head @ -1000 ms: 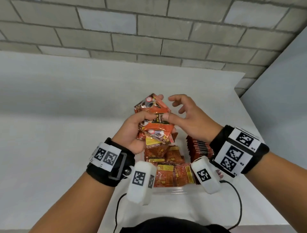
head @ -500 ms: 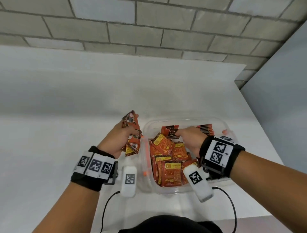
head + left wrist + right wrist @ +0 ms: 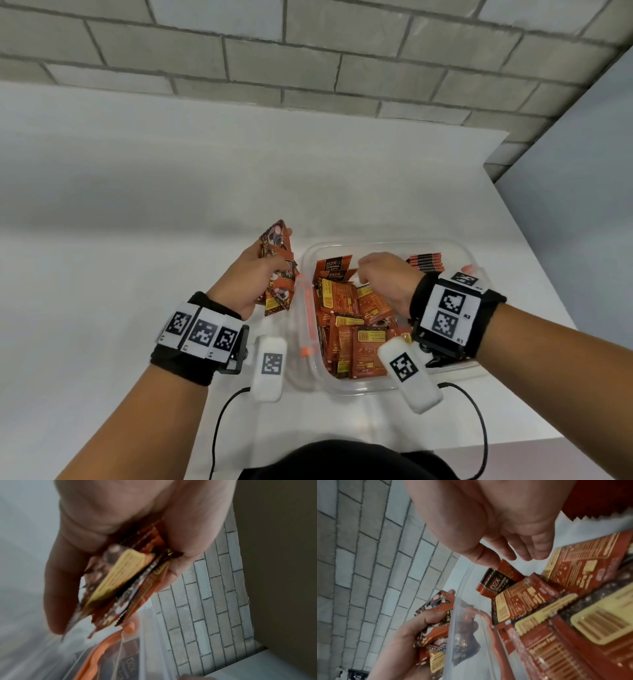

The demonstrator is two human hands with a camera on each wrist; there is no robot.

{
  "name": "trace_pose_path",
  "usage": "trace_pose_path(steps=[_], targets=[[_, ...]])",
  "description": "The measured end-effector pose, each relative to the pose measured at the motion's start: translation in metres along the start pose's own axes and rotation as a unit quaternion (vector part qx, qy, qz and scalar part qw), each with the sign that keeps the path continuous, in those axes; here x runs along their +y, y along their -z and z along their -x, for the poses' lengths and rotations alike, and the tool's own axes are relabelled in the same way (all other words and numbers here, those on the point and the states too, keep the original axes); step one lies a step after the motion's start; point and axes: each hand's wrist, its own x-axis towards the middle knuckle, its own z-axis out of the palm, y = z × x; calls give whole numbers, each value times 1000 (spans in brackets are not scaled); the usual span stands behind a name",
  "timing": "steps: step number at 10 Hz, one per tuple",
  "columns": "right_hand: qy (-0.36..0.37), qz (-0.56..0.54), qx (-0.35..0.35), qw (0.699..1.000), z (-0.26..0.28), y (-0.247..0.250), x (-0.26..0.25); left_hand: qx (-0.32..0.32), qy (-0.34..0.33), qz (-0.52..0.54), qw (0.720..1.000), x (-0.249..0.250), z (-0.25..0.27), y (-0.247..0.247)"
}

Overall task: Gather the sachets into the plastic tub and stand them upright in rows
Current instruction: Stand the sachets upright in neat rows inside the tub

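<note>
Our left hand (image 3: 251,277) grips a sachet bundle (image 3: 278,270) just outside the tub (image 3: 455,255); our right hand (image 3: 387,277) pinches a sachet (image 3: 502,580) inside, near the far wall.

a grey block wall (image 3: 308,51) with pale mortar lines runs across the back, and it shows again in both wrist views. a white table (image 3: 171,212) stands against it, its top evenly lit with a soft darker band across the middle. to the right of the table's edge a plain pale grey wall (image 3: 589,178) meets the block wall at a corner.
</note>
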Motion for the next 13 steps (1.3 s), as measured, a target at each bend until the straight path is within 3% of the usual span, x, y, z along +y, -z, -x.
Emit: trace_pose_path(steps=[2,3,7,9,12,13], targets=[[-48,150,-2,988,11,9,19,5,3,12,1000,-3,0,1],[-53,52,-2,997,15,5,18,2,4,14,1000,-4,0,1],[-42,74,-80,993,20,-5,18,2,6,12,1000,-8,-2,2],[-47,62,-44,996,25,5,19,3,8,14,1000,-8,-3,3],[-64,114,-82,988,28,-5,23,3,9,26,1000,-10,-3,2],[-62,117,-63,989,28,-7,20,2,7,30,1000,-10,-3,1]])
